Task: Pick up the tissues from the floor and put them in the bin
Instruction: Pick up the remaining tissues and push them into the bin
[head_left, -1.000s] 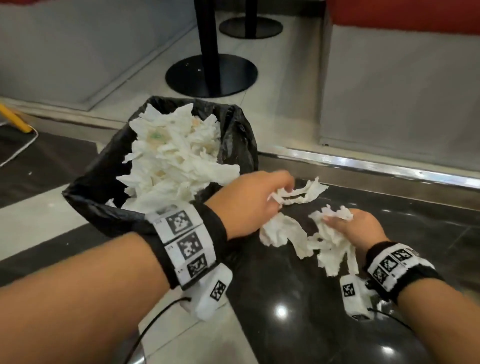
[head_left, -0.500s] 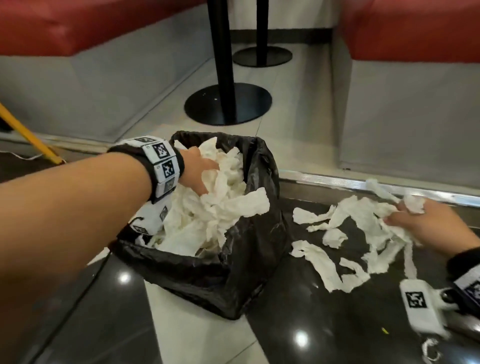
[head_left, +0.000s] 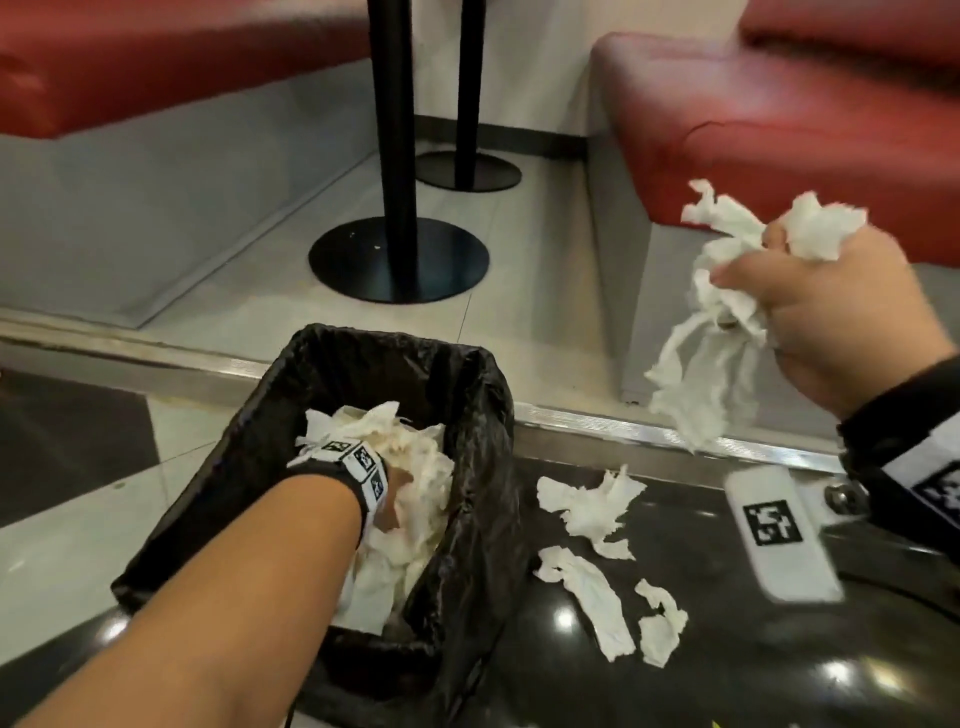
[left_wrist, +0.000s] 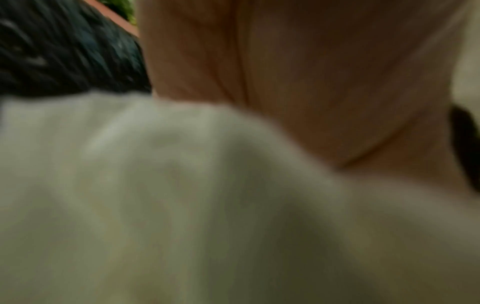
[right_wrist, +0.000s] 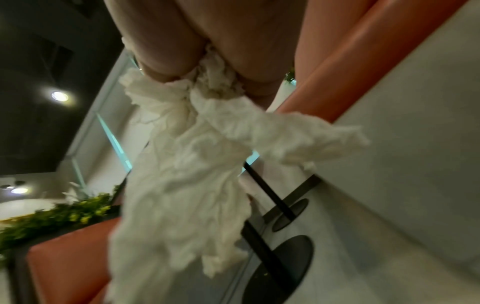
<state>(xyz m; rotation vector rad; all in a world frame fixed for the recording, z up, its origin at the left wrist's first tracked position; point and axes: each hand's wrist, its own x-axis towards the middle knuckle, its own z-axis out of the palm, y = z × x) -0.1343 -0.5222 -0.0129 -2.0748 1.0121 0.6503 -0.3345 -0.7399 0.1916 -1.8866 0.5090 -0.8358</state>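
A bin with a black liner (head_left: 322, 364) stands on the floor at lower centre, holding a heap of white tissues (head_left: 415, 452). My left hand (head_left: 397, 501) is deep inside it, palm (left_wrist: 311, 82) flat against the tissue heap (left_wrist: 182, 195); its fingers are buried. My right hand (head_left: 763, 265) is raised to the right of the bin and grips a hanging bunch of tissues (head_left: 717, 322), also shown as the bunch of tissues (right_wrist: 194, 164) below the curled fingers (right_wrist: 166, 61). Three loose tissues lie on the dark floor right of the bin: one tissue (head_left: 587, 504), a strip (head_left: 587, 592), a scrap (head_left: 660, 623).
Two black table pedestals (head_left: 400, 260) (head_left: 467, 171) stand on the raised pale floor behind the bin. Red bench seats (head_left: 779, 130) (head_left: 156, 67) flank them. A metal step edge (head_left: 623, 426) runs across behind the loose tissues. The near floor (head_left: 727, 675) is glossy black.
My left hand has pushed down into the bin and the heap now sits below the rim. My right hand has lifted its bunch of tissues off the floor into the air.
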